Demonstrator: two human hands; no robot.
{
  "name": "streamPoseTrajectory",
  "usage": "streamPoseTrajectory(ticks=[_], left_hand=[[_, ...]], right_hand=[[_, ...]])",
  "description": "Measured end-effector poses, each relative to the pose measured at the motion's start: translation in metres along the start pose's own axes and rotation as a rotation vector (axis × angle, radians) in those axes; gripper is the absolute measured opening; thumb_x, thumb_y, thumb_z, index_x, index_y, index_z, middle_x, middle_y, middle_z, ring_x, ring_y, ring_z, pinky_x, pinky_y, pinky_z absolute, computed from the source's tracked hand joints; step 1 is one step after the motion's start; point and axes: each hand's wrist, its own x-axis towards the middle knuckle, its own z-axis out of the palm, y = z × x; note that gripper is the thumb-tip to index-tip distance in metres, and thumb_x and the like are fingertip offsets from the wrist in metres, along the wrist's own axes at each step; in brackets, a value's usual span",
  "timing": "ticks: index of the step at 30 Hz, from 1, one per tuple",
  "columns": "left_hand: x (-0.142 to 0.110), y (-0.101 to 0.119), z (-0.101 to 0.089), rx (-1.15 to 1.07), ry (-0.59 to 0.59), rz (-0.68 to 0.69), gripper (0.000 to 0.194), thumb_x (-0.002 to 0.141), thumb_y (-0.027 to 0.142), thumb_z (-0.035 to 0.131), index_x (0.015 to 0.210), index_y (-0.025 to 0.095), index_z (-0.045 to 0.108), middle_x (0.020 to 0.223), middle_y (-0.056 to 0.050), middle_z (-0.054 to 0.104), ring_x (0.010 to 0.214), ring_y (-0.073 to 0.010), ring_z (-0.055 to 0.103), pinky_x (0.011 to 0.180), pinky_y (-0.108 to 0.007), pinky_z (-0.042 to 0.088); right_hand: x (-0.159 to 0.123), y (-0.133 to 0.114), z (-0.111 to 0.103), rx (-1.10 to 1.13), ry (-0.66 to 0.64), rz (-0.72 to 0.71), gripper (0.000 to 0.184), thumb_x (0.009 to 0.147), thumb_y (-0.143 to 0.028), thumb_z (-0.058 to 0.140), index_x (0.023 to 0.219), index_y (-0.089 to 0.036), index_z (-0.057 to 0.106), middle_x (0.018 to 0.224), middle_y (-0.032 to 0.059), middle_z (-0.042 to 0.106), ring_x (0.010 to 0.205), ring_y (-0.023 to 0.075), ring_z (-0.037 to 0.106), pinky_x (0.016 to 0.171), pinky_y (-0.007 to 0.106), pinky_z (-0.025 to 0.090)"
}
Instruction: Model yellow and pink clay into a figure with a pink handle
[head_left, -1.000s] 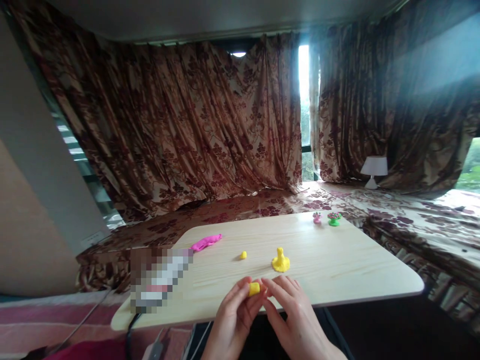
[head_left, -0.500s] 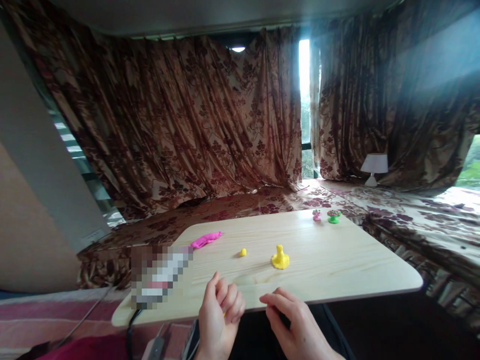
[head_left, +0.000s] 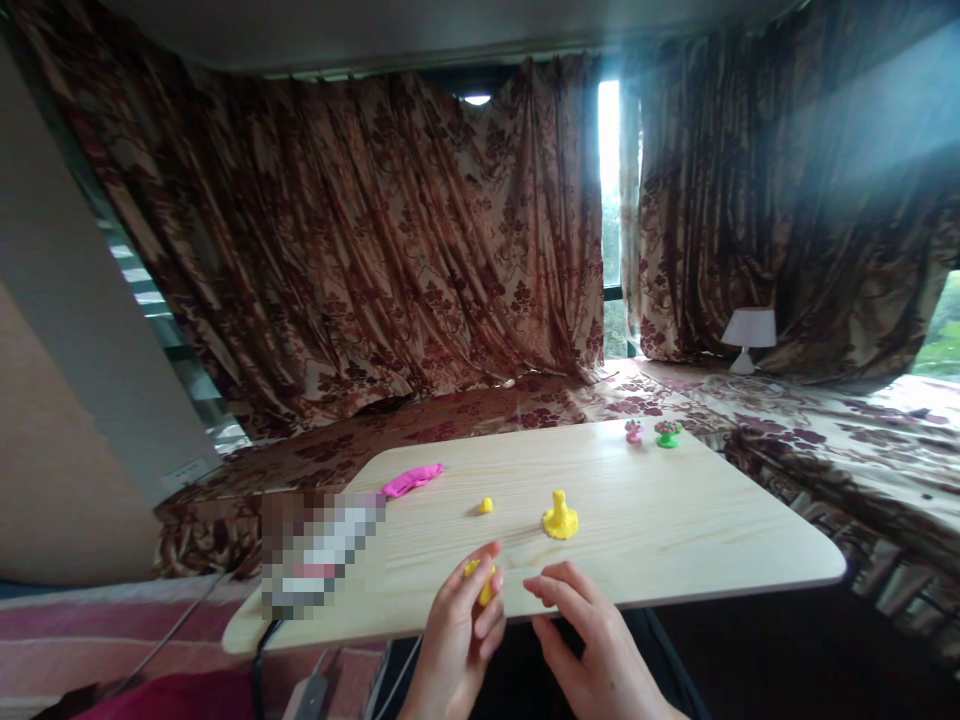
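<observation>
My left hand (head_left: 461, 625) is closed around a lump of yellow modelling clay (head_left: 481, 580), which shows between the thumb and fingers at the table's near edge. To its right, my right hand (head_left: 581, 630) is held with its fingers bent and apart, nothing visible in them. Beyond the hands, a yellow clay piece with an upright stem on a wide flat base (head_left: 560, 517) stands on the table. A small yellow clay ball (head_left: 486, 505) lies left of it.
The pale wooden table (head_left: 712, 520) carries a pink clay strip (head_left: 412, 480) at left, beside a blurred-out object (head_left: 330, 555). Small mushroom-like pink (head_left: 634, 432) and green (head_left: 667, 434) figures stand at the far right. A white lamp (head_left: 748, 335) stands behind.
My left hand has moved slightly right and turned, so the yellow clay in its grip shows more. My right hand has hardly moved. The things on the table stay put.
</observation>
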Motion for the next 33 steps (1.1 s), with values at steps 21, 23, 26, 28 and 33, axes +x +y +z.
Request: streamPoseTrajectory(ticks=[21, 23, 26, 28, 33], left_hand=[[0.122, 0.034, -0.010, 0.964, 0.034, 0.221, 0.027, 0.090, 0.028, 0.055, 0.115, 0.018, 0.056, 0.120, -0.008, 0.058, 0.100, -0.0210, 0.060, 0.084, -0.042, 0.051], [0.118, 0.029, -0.010, 0.932, 0.025, 0.195, 0.027, 0.090, 0.028, 0.055, 0.115, 0.018, 0.056, 0.119, -0.008, 0.058, 0.099, -0.0208, 0.061, 0.083, -0.042, 0.051], [0.089, 0.015, -0.003, 0.776, -0.015, 0.160, 0.028, 0.089, 0.028, 0.056, 0.114, 0.016, 0.056, 0.115, -0.007, 0.060, 0.096, -0.0208, 0.062, 0.081, -0.041, 0.052], [0.060, 0.003, 0.007, 0.619, -0.081, 0.112, 0.026, 0.089, 0.031, 0.056, 0.108, 0.014, 0.059, 0.106, -0.007, 0.065, 0.091, -0.0195, 0.064, 0.079, -0.040, 0.052], [0.007, -0.016, 0.037, 0.237, -0.122, 0.019, 0.033, 0.089, 0.039, 0.051, 0.103, 0.013, 0.065, 0.103, -0.011, 0.070, 0.087, -0.0214, 0.067, 0.072, -0.031, 0.054]], right_hand=[[0.004, 0.022, 0.002, 0.004, 0.084, 0.131, 0.023, 0.083, -0.015, 0.057, 0.106, -0.021, 0.058, 0.085, 0.0020, 0.067, 0.068, 0.0139, 0.062, 0.068, 0.025, 0.054], [0.009, 0.020, 0.000, 0.018, 0.086, 0.118, 0.018, 0.084, -0.015, 0.056, 0.101, -0.022, 0.059, 0.092, 0.0028, 0.065, 0.073, 0.0132, 0.061, 0.069, 0.023, 0.053], [0.016, 0.017, -0.001, 0.026, 0.109, 0.103, 0.020, 0.085, -0.014, 0.054, 0.103, -0.022, 0.057, 0.098, 0.0044, 0.062, 0.075, 0.0129, 0.060, 0.072, 0.024, 0.052], [0.018, 0.016, 0.001, 0.016, 0.131, 0.103, 0.022, 0.085, -0.014, 0.054, 0.105, -0.022, 0.055, 0.095, 0.0041, 0.062, 0.075, 0.0137, 0.059, 0.073, 0.026, 0.052], [0.018, 0.012, 0.005, -0.055, 0.140, 0.066, 0.016, 0.081, -0.010, 0.058, 0.091, -0.022, 0.060, 0.099, 0.0055, 0.061, 0.091, 0.0207, 0.057, 0.081, 0.036, 0.048]])
